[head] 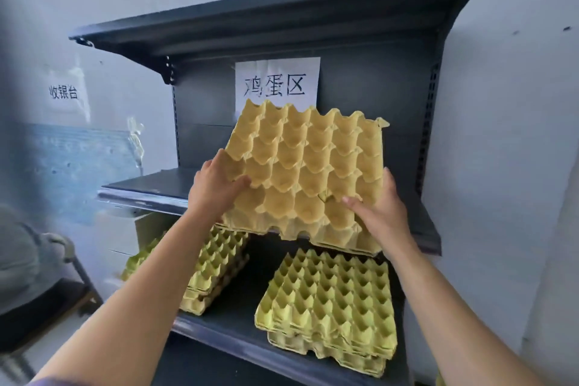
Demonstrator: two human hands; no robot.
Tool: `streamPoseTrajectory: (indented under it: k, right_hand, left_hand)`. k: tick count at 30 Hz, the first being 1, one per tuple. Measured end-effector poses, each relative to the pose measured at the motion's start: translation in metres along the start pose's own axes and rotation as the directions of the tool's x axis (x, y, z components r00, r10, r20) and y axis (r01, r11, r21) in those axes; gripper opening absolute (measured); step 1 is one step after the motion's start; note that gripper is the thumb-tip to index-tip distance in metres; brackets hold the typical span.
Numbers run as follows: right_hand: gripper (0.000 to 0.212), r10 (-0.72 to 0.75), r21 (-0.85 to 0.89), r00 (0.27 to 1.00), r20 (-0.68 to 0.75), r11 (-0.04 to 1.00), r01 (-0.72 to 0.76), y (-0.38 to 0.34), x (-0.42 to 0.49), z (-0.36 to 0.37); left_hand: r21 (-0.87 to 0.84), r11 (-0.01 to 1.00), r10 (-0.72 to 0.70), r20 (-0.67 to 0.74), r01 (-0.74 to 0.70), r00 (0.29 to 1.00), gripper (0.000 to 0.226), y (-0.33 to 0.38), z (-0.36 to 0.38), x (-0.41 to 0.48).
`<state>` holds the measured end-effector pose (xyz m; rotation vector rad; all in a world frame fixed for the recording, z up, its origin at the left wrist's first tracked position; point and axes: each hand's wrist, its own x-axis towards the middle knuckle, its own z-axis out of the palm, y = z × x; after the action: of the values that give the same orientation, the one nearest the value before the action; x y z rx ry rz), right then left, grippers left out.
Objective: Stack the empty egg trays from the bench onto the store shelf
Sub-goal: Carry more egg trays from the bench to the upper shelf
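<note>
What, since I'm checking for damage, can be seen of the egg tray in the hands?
The egg tray is yellow-tan moulded pulp, its rows of cups empty, tilted with the far edge raised above the middle shelf. The left hand grips its near left corner, the right hand its near right edge.

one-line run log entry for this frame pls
phase: placing | left hand: grips egg tray left edge | right hand: grips right edge | egg tray: tilted over middle shelf | lower shelf: left stack, right stack
</note>
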<state>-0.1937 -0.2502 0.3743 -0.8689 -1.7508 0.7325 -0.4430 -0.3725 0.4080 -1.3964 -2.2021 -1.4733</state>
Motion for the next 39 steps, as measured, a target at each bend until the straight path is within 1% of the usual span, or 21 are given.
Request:
streamPoseTrajectory:
  k: [2, 4, 5, 6, 7, 8, 9, 11, 12, 13, 15, 18, 19, 22, 26, 29, 32, 34, 36, 39]
  right_hand:
    - [0.093, -0.002, 0.021, 1.000, -0.006, 1.000, 0.002, -0.011, 0.013, 0.028]
    - [0.093, -0.001, 0.045, 1.000, -0.002, 0.999, 0.001, -0.020, 0.026, 0.055]
    - [0.094, 0.000, 0.055, 1.000, 0.005, 0.998, 0.000, -0.024, 0.034, 0.073]
    - [0.095, -0.003, 0.058, 1.000, 0.011, 0.998, 0.002, -0.028, 0.042, 0.088]
    - [0.096, -0.004, 0.058, 1.000, 0.020, 0.998, 0.003, -0.032, 0.051, 0.107]
    - [0.097, 0.002, 0.059, 1.000, 0.027, 0.998, -0.004, -0.036, 0.060, 0.124]
    - [0.097, 0.013, 0.058, 0.999, 0.034, 0.998, -0.015, -0.040, 0.069, 0.142]
    - [0.098, 0.033, 0.060, 0.998, 0.049, 0.998, -0.036, -0.047, 0.087, 0.173]
    - [0.098, 0.043, 0.064, 0.997, 0.066, 0.997, -0.047, -0.050, 0.095, 0.189]
    - [0.097, 0.054, 0.060, 0.995, 0.087, 0.996, -0.059, -0.052, 0.102, 0.204]
    - [0.095, 0.065, 0.032, 0.987, 0.144, 0.997, -0.070, -0.057, 0.118, 0.232]
    - [0.087, 0.078, -0.039, 0.974, 0.213, 0.997, -0.071, -0.063, 0.136, 0.271]
    - [0.086, 0.082, -0.063, 0.971, 0.224, 0.996, -0.069, -0.066, 0.140, 0.284]
    - [0.084, 0.103, -0.130, 0.957, 0.271, 0.989, -0.069, -0.071, 0.149, 0.319]
    - [0.076, 0.149, -0.137, 0.939, 0.310, 0.984, -0.111, -0.074, 0.161, 0.356]
    - [0.061, 0.222, -0.153, 0.913, 0.343, 0.972, -0.179, -0.074, 0.166, 0.380]
    - [0.042, 0.267, -0.235, 0.914, 0.307, 0.951, -0.200, -0.070, 0.165, 0.398]
    - [0.039, 0.235, -0.298, 0.936, 0.262, 0.942, -0.154, -0.066, 0.161, 0.408]
    - [0.036, 0.180, -0.362, 0.950, 0.256, 0.929, -0.078, -0.064, 0.154, 0.414]
    - [0.021, 0.107, -0.437, 0.965, 0.239, 0.900, 0.008, -0.066, 0.144, 0.421]
  left_hand:
    - [0.004, 1.000, -0.021, 0.001, 0.021, 1.000, 0.054, -0.019, -0.012, 0.022]
    - [0.129, 0.991, -0.040, -0.055, 0.046, 0.998, 0.062, -0.034, -0.019, 0.036]
    - [0.210, 0.977, -0.001, -0.106, 0.024, 0.994, 0.063, -0.044, -0.023, 0.042]
    - [0.268, 0.963, 0.077, -0.146, -0.035, 0.986, 0.061, -0.052, -0.024, 0.044]
    - [0.304, 0.944, 0.180, -0.157, -0.126, 0.971, 0.057, -0.061, -0.025, 0.047]
    - [0.336, 0.912, 0.287, -0.122, -0.233, 0.950, 0.052, -0.070, -0.024, 0.048]
    - [0.380, 0.864, 0.374, -0.044, -0.331, 0.926, 0.050, -0.080, -0.023, 0.048]
    - [0.473, 0.747, 0.461, 0.139, -0.467, 0.877, 0.051, -0.101, -0.020, 0.052]
    - [0.522, 0.695, 0.470, 0.193, -0.495, 0.862, 0.051, -0.114, -0.018, 0.057]
    - [0.568, 0.654, 0.472, 0.210, -0.500, 0.856, 0.049, -0.125, -0.018, 0.063]
    - [0.653, 0.594, 0.465, 0.197, -0.469, 0.863, 0.046, -0.145, -0.021, 0.083]
    - [0.744, 0.510, 0.412, 0.229, -0.432, 0.882, 0.049, -0.172, -0.032, 0.111]
    - [0.751, 0.506, 0.411, 0.221, -0.423, 0.884, 0.047, -0.183, -0.037, 0.120]
    - [0.739, 0.545, 0.401, 0.184, -0.396, 0.897, 0.040, -0.210, -0.049, 0.143]
    - [0.710, 0.587, 0.346, 0.215, -0.389, 0.913, 0.044, -0.244, -0.056, 0.173]
    - [0.680, 0.619, 0.279, 0.277, -0.393, 0.919, 0.049, -0.271, -0.058, 0.189]
    - [0.638, 0.657, 0.222, 0.347, -0.403, 0.911, 0.049, -0.294, -0.057, 0.200]
    - [0.579, 0.708, 0.219, 0.365, -0.405, 0.905, 0.049, -0.307, -0.058, 0.208]
    - [0.510, 0.755, 0.229, 0.383, -0.412, 0.895, 0.050, -0.315, -0.059, 0.215]
    - [0.448, 0.770, 0.260, 0.430, -0.454, 0.865, 0.050, -0.327, -0.062, 0.225]
